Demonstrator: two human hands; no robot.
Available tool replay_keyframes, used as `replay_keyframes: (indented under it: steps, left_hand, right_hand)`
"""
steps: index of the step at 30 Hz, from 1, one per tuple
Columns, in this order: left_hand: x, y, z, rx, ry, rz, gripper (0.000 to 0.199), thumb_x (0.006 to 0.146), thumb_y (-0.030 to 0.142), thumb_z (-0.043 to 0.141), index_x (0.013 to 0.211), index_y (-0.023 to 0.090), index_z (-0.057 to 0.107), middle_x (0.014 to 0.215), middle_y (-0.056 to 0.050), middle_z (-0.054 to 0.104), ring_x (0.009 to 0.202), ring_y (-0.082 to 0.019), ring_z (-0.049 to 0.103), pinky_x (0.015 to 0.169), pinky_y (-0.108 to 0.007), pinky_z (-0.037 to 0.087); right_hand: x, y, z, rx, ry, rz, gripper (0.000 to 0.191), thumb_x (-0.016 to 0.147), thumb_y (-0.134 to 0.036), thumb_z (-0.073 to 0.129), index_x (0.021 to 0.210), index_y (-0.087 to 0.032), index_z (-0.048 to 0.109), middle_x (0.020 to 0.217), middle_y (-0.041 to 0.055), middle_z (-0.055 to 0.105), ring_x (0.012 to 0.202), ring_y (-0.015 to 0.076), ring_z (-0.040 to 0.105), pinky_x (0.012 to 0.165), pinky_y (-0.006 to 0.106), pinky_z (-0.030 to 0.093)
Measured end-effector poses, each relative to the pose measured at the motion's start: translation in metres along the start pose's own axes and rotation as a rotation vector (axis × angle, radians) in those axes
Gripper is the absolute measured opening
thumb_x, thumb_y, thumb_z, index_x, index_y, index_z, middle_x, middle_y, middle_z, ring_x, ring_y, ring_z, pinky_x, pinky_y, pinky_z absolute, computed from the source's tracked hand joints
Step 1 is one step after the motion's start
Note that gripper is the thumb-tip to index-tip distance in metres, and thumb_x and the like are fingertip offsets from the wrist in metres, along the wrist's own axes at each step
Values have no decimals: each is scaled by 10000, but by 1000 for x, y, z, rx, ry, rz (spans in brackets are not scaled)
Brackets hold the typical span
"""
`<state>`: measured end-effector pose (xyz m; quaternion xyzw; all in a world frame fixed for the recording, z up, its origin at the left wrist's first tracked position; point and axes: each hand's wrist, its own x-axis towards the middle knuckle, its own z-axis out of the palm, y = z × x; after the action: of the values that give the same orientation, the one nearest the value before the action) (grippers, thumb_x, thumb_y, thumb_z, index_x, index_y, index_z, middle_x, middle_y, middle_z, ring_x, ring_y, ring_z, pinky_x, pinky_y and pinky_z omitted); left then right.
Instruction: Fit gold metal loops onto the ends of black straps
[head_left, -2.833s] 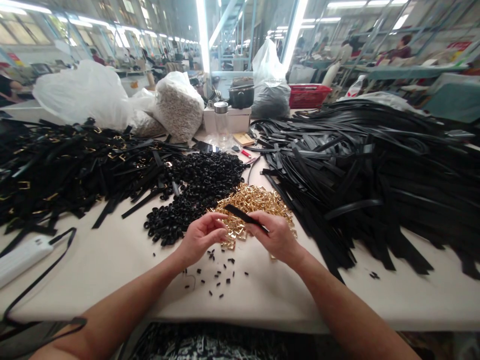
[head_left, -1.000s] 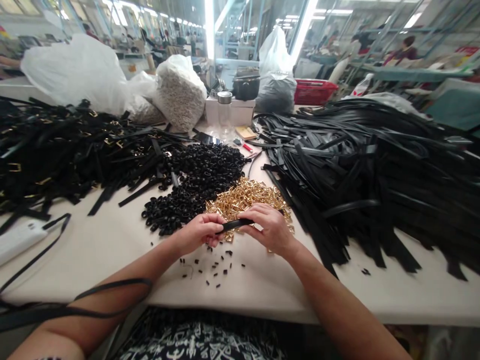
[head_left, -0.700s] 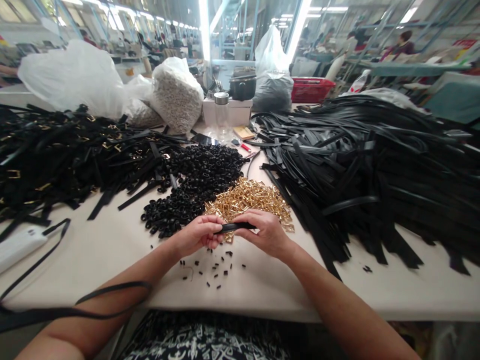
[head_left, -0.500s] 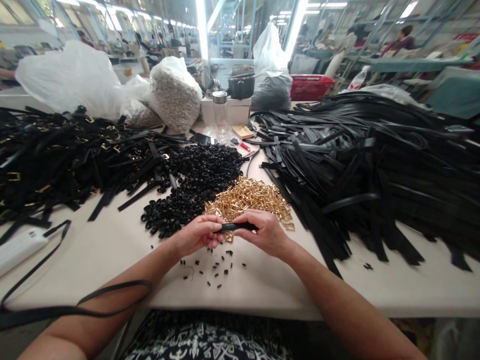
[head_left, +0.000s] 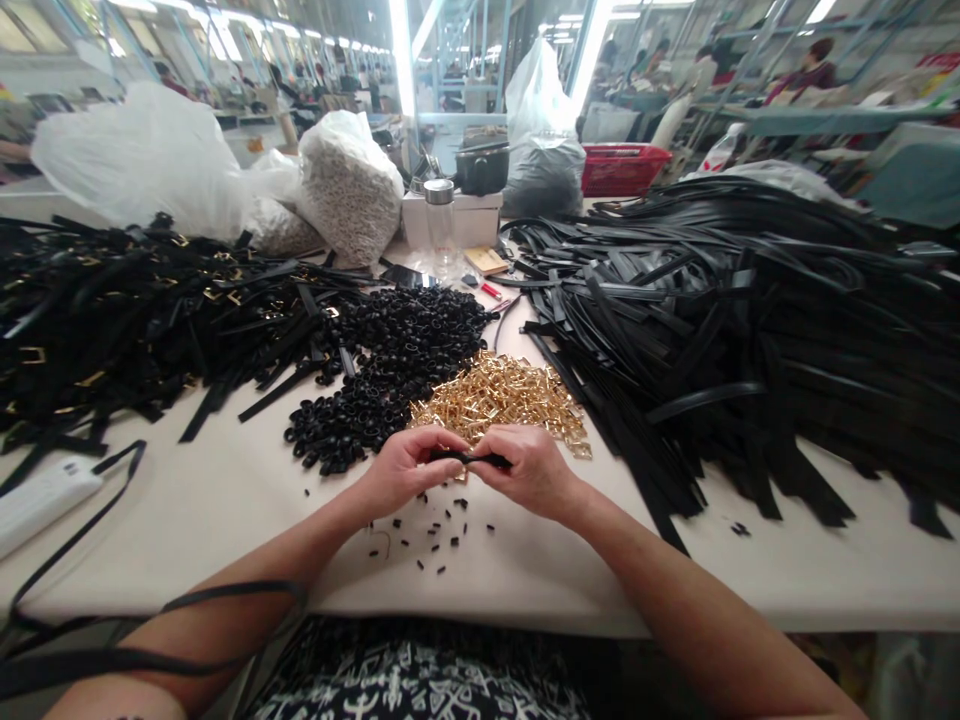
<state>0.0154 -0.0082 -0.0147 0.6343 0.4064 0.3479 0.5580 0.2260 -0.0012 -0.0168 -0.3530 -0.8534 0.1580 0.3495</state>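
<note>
Both hands meet over the near edge of a pile of gold buckles (head_left: 517, 395). My left hand (head_left: 411, 465) pinches a black strap (head_left: 450, 456), with thumb and fingers pressed on it. My right hand (head_left: 526, 465) grips the same strap close beside, fingers curled around its end. What else the fingers may hold is hidden. Behind my left hand lies a heap of black strap loops (head_left: 390, 370). Below the hands, several tiny black offcuts (head_left: 433, 547) are scattered on the tabletop. A long black strap (head_left: 225, 592) loops across my left forearm.
Black straps with gold buckles (head_left: 150, 320) pile up on the left, loose black straps (head_left: 720, 330) on the right. A white power strip (head_left: 49, 505) lies at left. Behind stand filled plastic bags (head_left: 351, 185), a glass jar (head_left: 440, 230) and a red basket (head_left: 624, 170).
My left hand has rolled over and moved closer to my right hand, its thumb now along the strap. Less of the strap shows between the hands, and it looks bent.
</note>
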Motion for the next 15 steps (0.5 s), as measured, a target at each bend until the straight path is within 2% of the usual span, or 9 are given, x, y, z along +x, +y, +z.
replay_keyframes:
  steps: [3, 6, 9, 13, 15]
  left_hand:
    - [-1, 6, 2, 259, 31, 179, 117, 803, 248, 665, 882, 177, 714, 857, -60, 691, 801, -163, 612, 727, -283, 484]
    - [-2, 10, 3, 300, 48, 254, 73, 825, 233, 643, 820, 184, 698, 893, -72, 693, 870, -181, 618, 820, -314, 478]
    - [-2, 9, 3, 210, 86, 209, 83, 828, 251, 642, 794, 179, 669, 883, -67, 681, 853, -175, 613, 804, -303, 480]
    - [0, 6, -4, -68, 267, 108, 130, 819, 299, 647, 837, 171, 634, 856, -40, 662, 731, -138, 605, 695, -266, 499]
    - [1, 7, -9, -124, 326, 73, 144, 806, 301, 664, 846, 167, 630, 818, -25, 660, 683, -121, 603, 676, -255, 505]
  right_hand:
    - [-1, 0, 4, -42, 0, -15, 146, 836, -263, 631, 714, -184, 629, 632, -8, 624, 569, 108, 545, 546, 226, 343]
    - [0, 0, 6, -65, -8, -31, 155, 844, -264, 621, 712, -184, 631, 630, -5, 621, 570, 114, 553, 552, 231, 353]
    - [1, -1, 2, -44, 1, -27, 152, 851, -263, 614, 720, -188, 633, 632, -5, 624, 572, 117, 560, 554, 233, 362]
    - [2, -3, -5, -12, 11, 1, 138, 853, -267, 629, 741, -189, 646, 649, -3, 633, 570, 113, 555, 551, 233, 365]
    - [2, -3, -7, 4, 12, 8, 126, 851, -266, 638, 755, -186, 654, 661, 1, 638, 575, 113, 556, 554, 233, 367]
